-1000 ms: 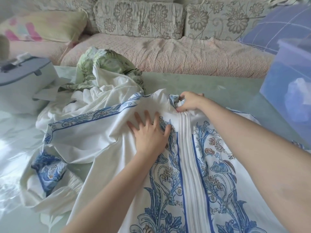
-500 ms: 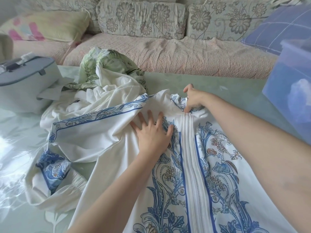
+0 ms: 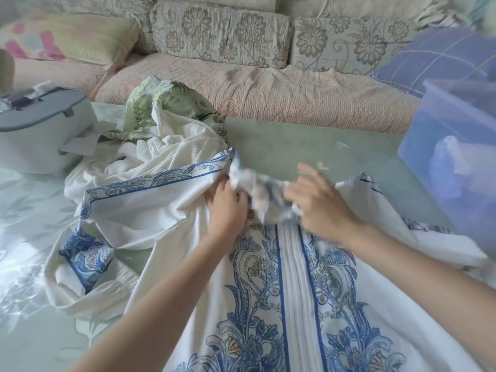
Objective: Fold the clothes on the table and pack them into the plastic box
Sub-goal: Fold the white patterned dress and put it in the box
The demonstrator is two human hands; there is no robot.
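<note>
A white garment with blue floral print (image 3: 290, 291) lies spread on the table in front of me, its striped placket running up the middle. My left hand (image 3: 226, 208) grips the bunched neck of this garment from the left. My right hand (image 3: 319, 202), blurred by motion, holds the same bunch from the right, lifted slightly off the table. A white ribbed garment (image 3: 177, 140) and a green leaf-print garment (image 3: 166, 103) are piled behind on the left. The translucent blue plastic box (image 3: 456, 157) stands at the right edge with something pale inside.
A grey lidded case (image 3: 40, 130) sits at the far left of the pale green table (image 3: 295, 146). A floral sofa (image 3: 241, 84) with cushions runs along the far side of the table.
My left hand left its flat press on the cloth and moved up to the neck. My right hand shifted right, and both now hold the bunched collar raised.
</note>
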